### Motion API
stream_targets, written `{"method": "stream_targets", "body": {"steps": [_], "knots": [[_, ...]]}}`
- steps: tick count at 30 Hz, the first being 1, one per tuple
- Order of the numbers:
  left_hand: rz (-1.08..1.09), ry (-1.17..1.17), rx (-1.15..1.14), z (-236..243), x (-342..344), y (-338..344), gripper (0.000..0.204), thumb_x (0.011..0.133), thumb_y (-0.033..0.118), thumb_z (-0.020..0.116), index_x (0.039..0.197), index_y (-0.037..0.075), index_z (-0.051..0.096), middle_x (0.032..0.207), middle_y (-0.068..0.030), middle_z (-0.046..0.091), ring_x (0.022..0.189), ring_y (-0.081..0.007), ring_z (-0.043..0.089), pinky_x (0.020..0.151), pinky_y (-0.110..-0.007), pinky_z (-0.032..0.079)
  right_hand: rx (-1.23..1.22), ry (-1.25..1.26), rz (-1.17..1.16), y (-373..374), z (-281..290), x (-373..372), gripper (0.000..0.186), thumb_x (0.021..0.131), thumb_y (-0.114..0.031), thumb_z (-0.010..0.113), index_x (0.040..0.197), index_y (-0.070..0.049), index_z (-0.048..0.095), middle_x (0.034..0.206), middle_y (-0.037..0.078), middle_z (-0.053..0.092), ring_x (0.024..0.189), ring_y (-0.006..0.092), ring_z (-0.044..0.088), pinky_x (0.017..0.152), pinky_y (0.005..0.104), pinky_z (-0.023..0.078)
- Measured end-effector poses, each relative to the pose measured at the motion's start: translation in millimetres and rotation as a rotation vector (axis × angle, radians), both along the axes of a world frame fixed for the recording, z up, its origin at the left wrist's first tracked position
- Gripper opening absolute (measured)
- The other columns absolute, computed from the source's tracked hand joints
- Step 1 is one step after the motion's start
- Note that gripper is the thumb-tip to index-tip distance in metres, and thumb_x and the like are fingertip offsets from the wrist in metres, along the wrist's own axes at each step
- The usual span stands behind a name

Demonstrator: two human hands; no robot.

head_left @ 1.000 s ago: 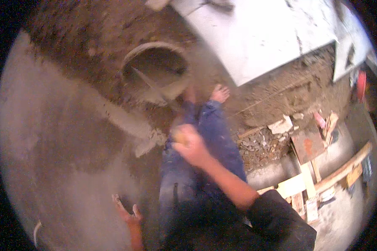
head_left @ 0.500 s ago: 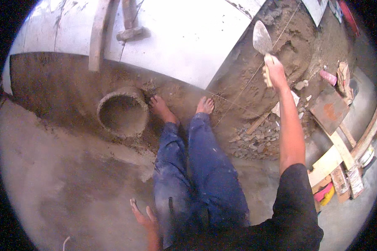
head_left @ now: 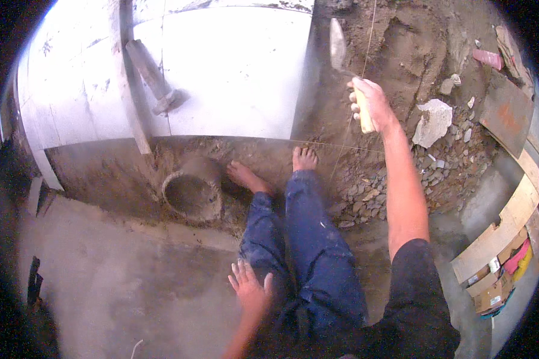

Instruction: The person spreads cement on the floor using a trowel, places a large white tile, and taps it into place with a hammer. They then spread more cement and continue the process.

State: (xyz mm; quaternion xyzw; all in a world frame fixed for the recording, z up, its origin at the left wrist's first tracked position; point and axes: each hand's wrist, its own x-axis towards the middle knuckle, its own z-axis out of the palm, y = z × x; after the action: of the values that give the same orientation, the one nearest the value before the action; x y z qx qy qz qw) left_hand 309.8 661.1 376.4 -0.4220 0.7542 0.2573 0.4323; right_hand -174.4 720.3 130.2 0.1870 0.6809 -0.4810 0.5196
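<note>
My right hand (head_left: 371,105) grips the pale handle (head_left: 363,113) of a trowel (head_left: 338,42), whose blade points away from me over dark soil (head_left: 413,54). My left hand (head_left: 248,284) has its fingers spread over my trousers and holds nothing. My bare feet stand in the dirt. Left of them a rough grey round hollow pipe or container (head_left: 211,191) sits in the soil. A taut string (head_left: 371,30) runs past the trowel.
White boards (head_left: 227,72) lie ahead, bearing a timber (head_left: 126,90) and a hammer-like tool (head_left: 150,69). Rubble (head_left: 365,197), a broken pale slab (head_left: 431,122), a rusty plate (head_left: 506,113) and wood scraps (head_left: 503,239) are at the right. Grey concrete floor (head_left: 120,275) spreads at lower left.
My right hand has risen from over my legs and moved forward and right with the trowel. My left hand has moved up and right onto my trousers. The view has also turned.
</note>
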Motion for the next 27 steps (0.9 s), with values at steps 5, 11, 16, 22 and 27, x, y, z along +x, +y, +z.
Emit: {"method": "stream_targets", "body": {"steps": [5, 11, 16, 22, 27], "knots": [[-0.039, -0.063, 0.051, -16, -9, 7, 0.079, 0.085, 0.048, 0.06, 0.139, -0.005, 0.036, 0.147, -0.023, 0.034, 0.141, -0.0398, 0.024, 0.113, -0.057, 0.016, 0.027, -0.094, 0.146, -33, -25, -22, 0.034, 0.093, -0.043, 0.054, 0.095, -0.009, 0.053, 0.072, -0.001, 0.049, 0.054, 0.0095, 0.047, 0.044, 0.0262, 0.041], [0.024, -0.069, 0.056, -25, -5, 7, 0.079, 0.084, 0.046, 0.061, 0.139, -0.005, 0.036, 0.147, -0.0229, 0.034, 0.14, -0.0383, 0.025, 0.113, -0.058, 0.016, 0.134, -0.021, 0.43, -45, -21, -51, 0.036, 0.091, -0.045, 0.054, 0.089, -0.01, 0.052, 0.068, -0.002, 0.047, 0.049, 0.0088, 0.044, 0.042, 0.0258, 0.04], [-0.024, -0.133, 0.056, -28, 2, 11, 0.08, 0.085, 0.047, 0.058, 0.141, -0.004, 0.035, 0.149, -0.022, 0.033, 0.141, -0.0376, 0.024, 0.113, -0.059, 0.015, 0.124, -0.218, 0.054, -26, 21, -10, 0.035, 0.092, -0.045, 0.052, 0.093, -0.009, 0.052, 0.067, -0.003, 0.046, 0.048, 0.0081, 0.043, 0.041, 0.0255, 0.04], [-0.041, -0.169, 0.066, -32, 6, 14, 0.081, 0.085, 0.05, 0.057, 0.142, -0.003, 0.035, 0.15, -0.0197, 0.032, 0.142, -0.0365, 0.023, 0.113, -0.061, 0.013, 0.029, -0.377, -0.12, -23, 23, 51, 0.034, 0.093, -0.041, 0.053, 0.098, -0.007, 0.051, 0.07, -0.001, 0.047, 0.05, 0.0086, 0.044, 0.042, 0.0251, 0.04], [-0.065, -0.187, 0.082, -34, 7, 14, 0.083, 0.085, 0.055, 0.056, 0.142, -0.001, 0.034, 0.15, -0.0206, 0.032, 0.141, -0.0387, 0.024, 0.111, -0.064, 0.013, -0.226, -0.537, -0.329, -27, 2, 54, 0.036, 0.095, -0.039, 0.05, 0.103, -0.004, 0.05, 0.069, -0.002, 0.044, 0.048, 0.0064, 0.037, 0.04, 0.0217, 0.032]]}}
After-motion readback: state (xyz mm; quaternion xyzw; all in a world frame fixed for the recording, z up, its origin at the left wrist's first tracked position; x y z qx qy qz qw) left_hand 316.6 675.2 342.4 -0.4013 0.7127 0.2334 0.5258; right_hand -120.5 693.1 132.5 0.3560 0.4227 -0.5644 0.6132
